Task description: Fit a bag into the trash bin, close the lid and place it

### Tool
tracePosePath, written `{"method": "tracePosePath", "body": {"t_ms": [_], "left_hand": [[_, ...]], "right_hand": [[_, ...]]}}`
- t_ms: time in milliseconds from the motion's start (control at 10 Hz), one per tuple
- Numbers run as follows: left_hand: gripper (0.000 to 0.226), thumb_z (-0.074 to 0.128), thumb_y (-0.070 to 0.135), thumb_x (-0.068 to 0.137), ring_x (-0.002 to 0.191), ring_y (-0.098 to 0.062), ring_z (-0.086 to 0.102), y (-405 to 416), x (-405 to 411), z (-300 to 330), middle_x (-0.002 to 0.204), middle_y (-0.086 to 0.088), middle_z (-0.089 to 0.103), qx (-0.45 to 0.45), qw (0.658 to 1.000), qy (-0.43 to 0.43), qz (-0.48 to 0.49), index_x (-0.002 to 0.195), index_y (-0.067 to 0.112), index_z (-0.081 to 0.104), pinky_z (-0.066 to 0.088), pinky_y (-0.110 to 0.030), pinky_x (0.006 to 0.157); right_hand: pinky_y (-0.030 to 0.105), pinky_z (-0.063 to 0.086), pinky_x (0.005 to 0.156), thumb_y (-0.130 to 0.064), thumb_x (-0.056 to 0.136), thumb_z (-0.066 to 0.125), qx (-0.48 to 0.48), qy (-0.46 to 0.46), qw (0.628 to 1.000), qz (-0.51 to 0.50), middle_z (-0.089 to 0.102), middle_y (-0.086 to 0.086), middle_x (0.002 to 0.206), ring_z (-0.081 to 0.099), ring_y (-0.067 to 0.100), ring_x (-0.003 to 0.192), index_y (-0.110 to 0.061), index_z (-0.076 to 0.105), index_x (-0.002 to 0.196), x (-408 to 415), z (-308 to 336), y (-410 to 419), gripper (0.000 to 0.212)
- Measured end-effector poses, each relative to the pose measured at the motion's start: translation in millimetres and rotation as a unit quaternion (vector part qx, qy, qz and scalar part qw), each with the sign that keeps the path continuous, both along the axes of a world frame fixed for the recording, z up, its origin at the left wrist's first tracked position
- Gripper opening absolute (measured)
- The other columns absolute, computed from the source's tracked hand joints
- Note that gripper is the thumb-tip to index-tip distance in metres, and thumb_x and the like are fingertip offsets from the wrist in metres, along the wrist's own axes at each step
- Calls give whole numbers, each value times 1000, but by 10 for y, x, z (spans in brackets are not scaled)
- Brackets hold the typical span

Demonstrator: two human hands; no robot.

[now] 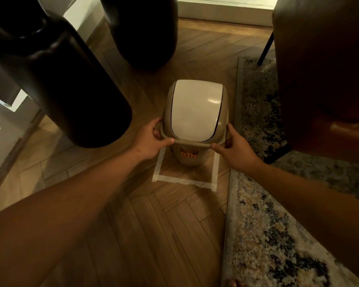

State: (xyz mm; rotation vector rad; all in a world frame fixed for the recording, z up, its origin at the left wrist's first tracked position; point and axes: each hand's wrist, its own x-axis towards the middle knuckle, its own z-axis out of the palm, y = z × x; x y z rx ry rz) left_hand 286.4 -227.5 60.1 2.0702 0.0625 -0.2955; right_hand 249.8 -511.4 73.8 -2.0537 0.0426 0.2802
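A small beige trash bin (pixel 190 157) with orange lettering stands upright on the wooden floor inside a square of white tape (pixel 183 180). Its white swing lid (pixel 195 109) is closed in the beige lid frame. My left hand (pixel 151 139) grips the left side of the bin's rim, thumb along the front edge. My right hand (pixel 233 149) grips the right side of the rim in the same way. No bag is visible from outside.
A large dark vase (pixel 71 83) stands close at the left and another (pixel 145 32) behind the bin. A brown leather chair (pixel 323 69) with thin black legs stands at the right on a patterned rug (pixel 263 235). Herringbone wood floor (pixel 153 235) lies in front.
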Motion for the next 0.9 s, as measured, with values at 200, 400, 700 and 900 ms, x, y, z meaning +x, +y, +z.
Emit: {"method": "tracePosePath", "body": {"t_ms": [200, 400, 700, 900], "left_hand": [[96, 85, 24, 76, 90, -15, 72, -3, -35, 49, 93, -3, 73, 12, 1000, 5, 13, 155, 23, 29, 57, -40, 90], [97, 84, 25, 76, 90, -13, 72, -1, -40, 62, 92, 0, 73, 13, 1000, 7, 7, 155, 22, 28, 57, -41, 91], [96, 84, 24, 77, 87, -12, 72, 1, -25, 50, 90, 1, 72, 11, 1000, 3, 11, 155, 23, 29, 58, -34, 86], [94, 83, 32, 77, 92, -2, 66, -5, -35, 46, 104, 11, 63, 23, 999, -6, 23, 154, 24, 30, 56, -26, 85]], "right_hand": [[39, 53, 98, -20, 89, 75, 10, 14, 1000, 8, 70, -2, 119, 67, 12, 107, -29, 24, 157, -12, 59, -1, 85], [44, 51, 100, -22, 88, 75, -4, 11, 1000, 6, 70, 3, 119, 67, 17, 108, -30, 25, 156, -25, 68, 24, 85], [29, 51, 98, -17, 89, 75, 25, 9, 1000, 3, 69, -6, 122, 65, 5, 109, -29, 29, 155, -24, 36, 30, 81], [16, 52, 86, -22, 87, 76, 48, 6, 999, -11, 65, -3, 130, 62, 12, 118, -31, 30, 154, -27, 20, 5, 81]]}}
